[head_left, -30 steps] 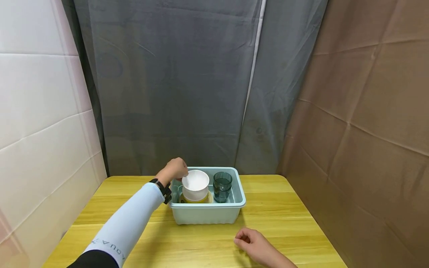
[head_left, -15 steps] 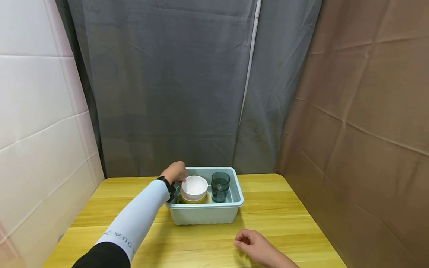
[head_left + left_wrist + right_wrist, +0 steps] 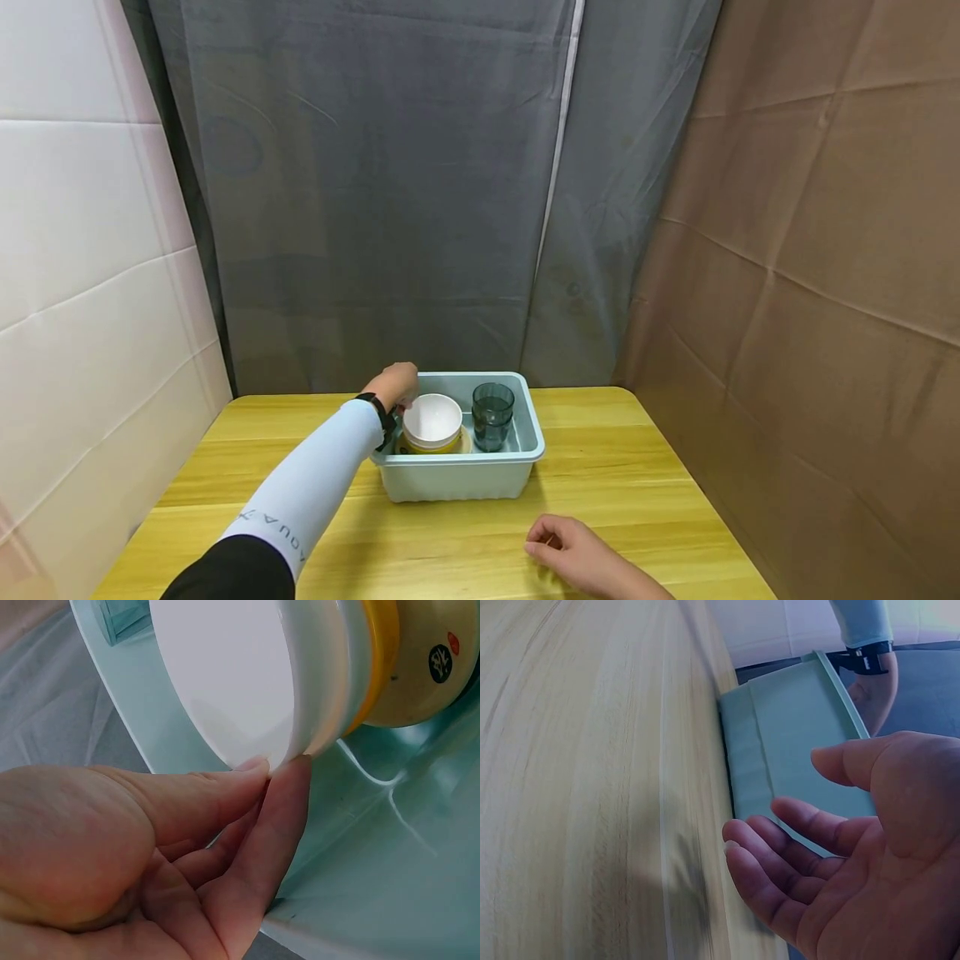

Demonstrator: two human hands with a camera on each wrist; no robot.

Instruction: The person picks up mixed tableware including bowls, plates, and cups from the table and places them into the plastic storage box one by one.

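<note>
My left hand (image 3: 393, 385) reaches over the left side of a pale blue-green plastic bin (image 3: 459, 481). Its thumb and a finger pinch the rim of the top white bowl (image 3: 225, 682), as the left wrist view shows. This bowl sits in a stack, with another white rim and a yellow-banded cream bowl (image 3: 427, 675) bearing a dark round mark beneath it. To the right in the same bin stand dark, see-through glasses (image 3: 492, 417), seemingly stacked. Loosely curled and holding nothing, my right hand (image 3: 573, 552) hovers by the table's front, short of the bin.
The bin rests on a yellow wood-grain table (image 3: 615, 467), near its back edge. A grey curtain (image 3: 390, 208) hangs behind, a white cloth (image 3: 97, 250) to the left and a brown cloth (image 3: 810, 292) to the right.
My left hand has lowered the white bowl a little, down onto the stack inside the bin. The right hand has stayed nearly still, and the head view has shifted slightly.
</note>
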